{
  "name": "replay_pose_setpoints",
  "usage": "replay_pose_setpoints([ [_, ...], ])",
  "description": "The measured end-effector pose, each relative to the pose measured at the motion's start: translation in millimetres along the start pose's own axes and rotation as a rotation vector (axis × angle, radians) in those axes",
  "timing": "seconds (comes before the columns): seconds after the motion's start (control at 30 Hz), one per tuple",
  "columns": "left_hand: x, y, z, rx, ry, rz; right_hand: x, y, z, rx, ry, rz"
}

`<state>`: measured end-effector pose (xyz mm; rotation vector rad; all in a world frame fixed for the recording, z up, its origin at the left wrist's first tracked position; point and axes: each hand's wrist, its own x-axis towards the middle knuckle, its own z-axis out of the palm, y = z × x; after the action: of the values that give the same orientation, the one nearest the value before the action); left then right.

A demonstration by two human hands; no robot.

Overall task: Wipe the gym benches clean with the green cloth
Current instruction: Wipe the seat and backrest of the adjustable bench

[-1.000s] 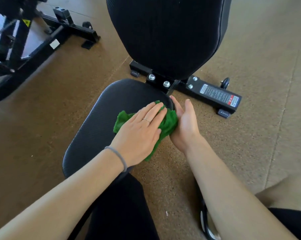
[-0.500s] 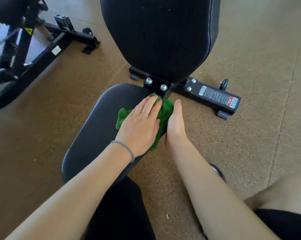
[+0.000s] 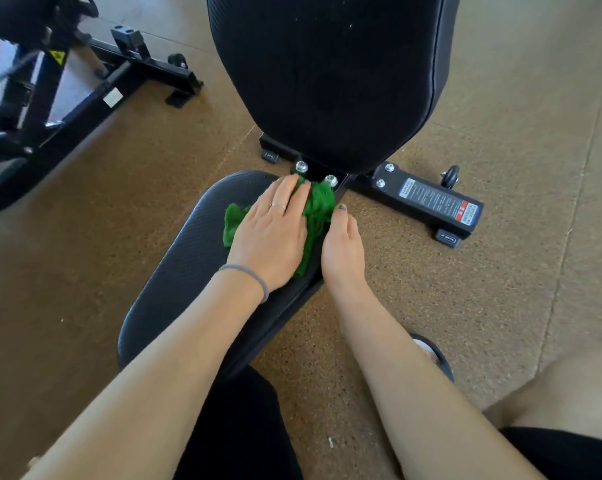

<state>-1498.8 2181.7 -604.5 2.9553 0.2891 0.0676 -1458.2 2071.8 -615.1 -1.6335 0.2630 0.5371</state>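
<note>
I see the bench seat pad (image 3: pixel 188 271), black and textured, angling from lower left toward the upright backrest (image 3: pixel 327 74). A crumpled green cloth (image 3: pixel 318 211) lies directly on the seat pad's far end, just below two bolts (image 3: pixel 301 166) at the hinge. My left hand (image 3: pixel 270 240) presses flat on the cloth. My right hand (image 3: pixel 342 247) rests against the pad's right edge. The bench base bar (image 3: pixel 427 202) sits on the speckled brown floor (image 3: pixel 465 289).
</note>
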Motion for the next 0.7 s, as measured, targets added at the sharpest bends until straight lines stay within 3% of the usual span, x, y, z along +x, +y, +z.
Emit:
replay_pose_setpoints([
  [0.13, -55.7, -6.9, -8.0, 0.035, -0.042, 0.093, -2.1, -0.7, 4.1, -0.062, 0.036, -0.064],
  [0.3, 10.9, -17.4, -3.8, 0.046, -0.022, 0.115, 4.0, 7.2, 15.6, -0.095, 0.149, -0.093],
  [0.47, 68.9, -28.9, 3.7, 0.046, -0.029, 0.037, 9.9, 14.1, 21.0, -0.144, 0.235, -0.161],
  [0.7, 71.4, -38.1, -2.4, 0.053, -0.030, -0.198, 8.7, 14.1, 19.3, -0.159, 0.221, -0.165],
])
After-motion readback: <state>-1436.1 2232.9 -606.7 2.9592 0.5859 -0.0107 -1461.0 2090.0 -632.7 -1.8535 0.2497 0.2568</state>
